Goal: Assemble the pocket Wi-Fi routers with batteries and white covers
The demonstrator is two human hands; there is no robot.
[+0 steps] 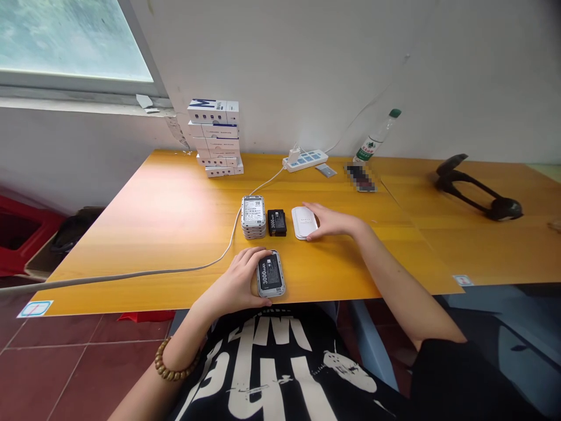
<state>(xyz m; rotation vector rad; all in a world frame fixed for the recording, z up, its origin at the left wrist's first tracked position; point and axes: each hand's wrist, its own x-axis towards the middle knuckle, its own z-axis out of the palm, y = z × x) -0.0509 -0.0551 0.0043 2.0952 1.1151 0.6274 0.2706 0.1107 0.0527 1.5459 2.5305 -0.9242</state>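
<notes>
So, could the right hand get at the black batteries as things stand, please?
Probably yes: the black batteries lie close, though the right hand would need to leave the white covers, which sit between.

Bright daylight enters through the window [74, 38], beyond and left of the left hand [245, 275], leaving pale glare on the tabletop [162, 193] nearby. The floor [100, 368] below and left of that hand is dimmer. Large print [266, 275] beside it is legible. Past the right hand [331, 222], heavy pixelation [362, 178] hides one patch; farther right, the black device [504, 208] looks stretched, perhaps slightly blurred.
</notes>
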